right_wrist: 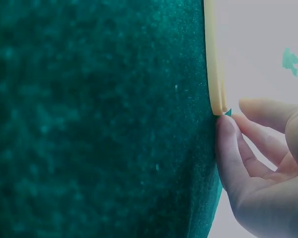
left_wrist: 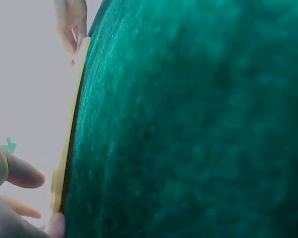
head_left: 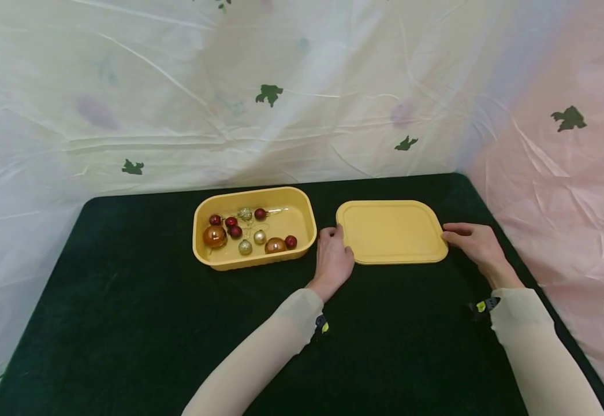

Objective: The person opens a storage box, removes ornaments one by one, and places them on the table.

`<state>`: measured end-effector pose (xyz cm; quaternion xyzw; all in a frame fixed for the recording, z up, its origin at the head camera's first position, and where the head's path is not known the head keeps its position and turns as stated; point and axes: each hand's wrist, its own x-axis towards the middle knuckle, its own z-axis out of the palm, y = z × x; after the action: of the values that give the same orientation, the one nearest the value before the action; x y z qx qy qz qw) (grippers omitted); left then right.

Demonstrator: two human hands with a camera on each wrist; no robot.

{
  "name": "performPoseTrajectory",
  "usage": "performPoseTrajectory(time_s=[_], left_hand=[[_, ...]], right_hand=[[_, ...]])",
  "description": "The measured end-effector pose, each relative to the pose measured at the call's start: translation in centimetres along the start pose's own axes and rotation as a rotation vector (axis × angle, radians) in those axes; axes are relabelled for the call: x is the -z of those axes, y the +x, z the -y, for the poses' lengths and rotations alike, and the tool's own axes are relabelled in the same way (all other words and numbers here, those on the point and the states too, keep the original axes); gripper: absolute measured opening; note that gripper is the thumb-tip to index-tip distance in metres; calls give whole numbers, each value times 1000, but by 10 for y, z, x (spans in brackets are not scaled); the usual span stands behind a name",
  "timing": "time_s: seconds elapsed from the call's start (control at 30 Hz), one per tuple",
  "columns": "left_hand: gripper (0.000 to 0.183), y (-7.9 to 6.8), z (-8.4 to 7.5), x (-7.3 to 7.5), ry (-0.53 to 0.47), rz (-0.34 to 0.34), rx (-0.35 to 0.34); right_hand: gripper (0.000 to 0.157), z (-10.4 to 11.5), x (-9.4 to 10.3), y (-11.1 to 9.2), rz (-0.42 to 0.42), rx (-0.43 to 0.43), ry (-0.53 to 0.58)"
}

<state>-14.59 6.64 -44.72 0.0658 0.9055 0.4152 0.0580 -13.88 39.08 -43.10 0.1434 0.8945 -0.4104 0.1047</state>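
A flat yellow lid (head_left: 392, 232) with rounded corners lies over the dark green tabletop. My left hand (head_left: 333, 263) is at its left edge, fingertips right at the rim; in the left wrist view, one fingertip (left_wrist: 54, 225) meets the lid's end while other digits stand apart. At the opposite end, my right hand (head_left: 478, 248) has its fingertips against the right edge. The right wrist view shows a gap between the digits of the right hand (right_wrist: 263, 163) beside the lid's rim (right_wrist: 216, 89). Left of the lid stands an open yellow box (head_left: 255, 266).
Inside the box lie small dark red balls (head_left: 260, 214), gold glittery balls (head_left: 245, 247) and larger shiny orange-gold balls (head_left: 215, 236), loosely spread. The green tabletop (head_left: 125, 323) ends at a pale patterned curtain (head_left: 187, 115) behind and a pinkish one (head_left: 567, 190) at the right.
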Motion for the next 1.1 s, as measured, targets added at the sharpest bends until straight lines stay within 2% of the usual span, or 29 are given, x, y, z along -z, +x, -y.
performPoseTrajectory(time_s=[0.13, 0.33, 0.43, 0.53, 0.7, 0.9, 1.1], left_hand=[[65, -9, -4, 2, -42, 79, 10], [80, -25, -10, 14, -81, 255, 10], [81, -32, -11, 20, -54, 299, -24], [81, -40, -12, 26, -32, 316, -83], [78, -50, -14, 37, -13, 280, -226], [69, -60, -13, 54, 60, 153, -371], [65, -69, -3, 77, 145, 28, -480]], right_hand=[[65, -2, 3, -3, 13, -5, 4], [68, -1, 4, -11, -1, 19, 6], [70, 2, 3, -18, -29, 44, -7], [71, 5, 1, -26, -48, 70, 7], [72, 12, -3, -40, -57, 124, -2], [64, 24, -14, -64, -92, 225, -78], [62, 40, -35, -82, -116, 312, -115]])
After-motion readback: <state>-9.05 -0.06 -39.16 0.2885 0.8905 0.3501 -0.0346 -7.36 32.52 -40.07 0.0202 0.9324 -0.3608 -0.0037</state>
